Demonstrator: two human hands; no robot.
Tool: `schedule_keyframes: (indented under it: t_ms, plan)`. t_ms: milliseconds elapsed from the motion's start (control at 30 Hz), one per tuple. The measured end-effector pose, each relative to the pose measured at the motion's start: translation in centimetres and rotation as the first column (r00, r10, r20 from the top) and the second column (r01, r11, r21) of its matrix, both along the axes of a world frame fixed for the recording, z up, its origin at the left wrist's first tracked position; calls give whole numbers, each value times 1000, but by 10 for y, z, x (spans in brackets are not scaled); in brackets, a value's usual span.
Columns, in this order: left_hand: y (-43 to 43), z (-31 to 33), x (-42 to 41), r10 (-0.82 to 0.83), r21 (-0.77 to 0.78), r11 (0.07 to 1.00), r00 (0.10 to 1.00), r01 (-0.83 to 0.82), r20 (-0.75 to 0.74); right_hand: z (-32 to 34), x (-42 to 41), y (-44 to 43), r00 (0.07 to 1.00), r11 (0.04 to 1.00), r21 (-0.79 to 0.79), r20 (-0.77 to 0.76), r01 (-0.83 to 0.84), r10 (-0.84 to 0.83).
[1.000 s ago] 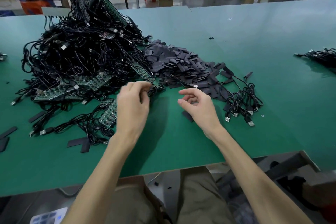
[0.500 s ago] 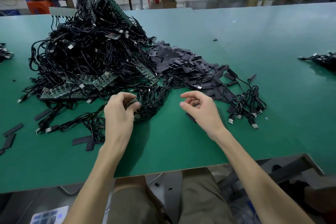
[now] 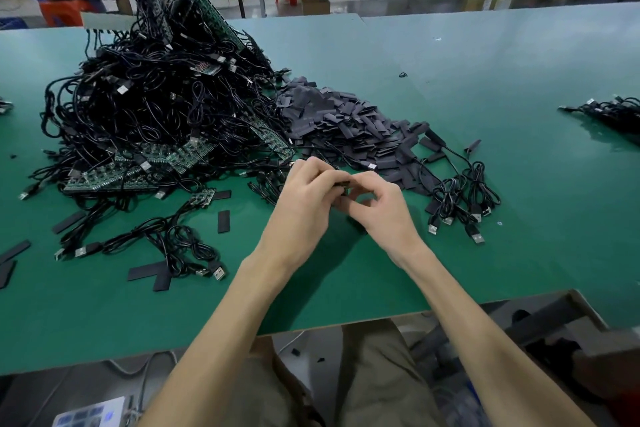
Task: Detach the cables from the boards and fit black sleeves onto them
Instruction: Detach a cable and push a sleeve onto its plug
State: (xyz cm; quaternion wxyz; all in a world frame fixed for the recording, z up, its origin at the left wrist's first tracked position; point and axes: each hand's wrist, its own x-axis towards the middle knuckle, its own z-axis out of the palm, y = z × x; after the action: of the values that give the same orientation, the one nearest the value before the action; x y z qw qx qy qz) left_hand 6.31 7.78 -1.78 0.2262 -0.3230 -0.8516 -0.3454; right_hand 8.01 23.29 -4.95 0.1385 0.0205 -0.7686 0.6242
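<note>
On the near middle of the table (image 3: 104,322), the left hand (image 3: 304,208) and right hand (image 3: 384,211) meet with fingers curled, both pinching a small dark cable end (image 3: 343,185). This is likely the sleeving step, and it needs a steady push along the cable. Just beyond lie loose black sleeves (image 3: 339,125); far left, the tangle of cables and boards (image 3: 156,107) could snag.

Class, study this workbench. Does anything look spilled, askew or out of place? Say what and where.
Yes: loose black sleeves lie scattered at the near left of the table, away from the sleeve pile; one pair lies crossed. The cable heap sprawls tangled, with boards tilted on top.
</note>
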Motion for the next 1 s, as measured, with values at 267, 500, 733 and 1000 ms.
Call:
schedule_keyframes:
  t_ms: [267,500,733,1000]
  plan:
    - [-6,-10,6,80,117,989,990,-93,113,2,3,-1,998,997,-63,40,54,-52]
    - [-1,-11,9,118,161,977,982,-142,150,2,4,0,993,994,-28,53,105,-104]
    - [1,-13,8,130,169,973,980,-155,148,3,5,1,990,991,22,50,129,-130]
    - [3,-16,10,145,195,967,984,-163,103,5,6,0,984,985,36,57,166,-168]
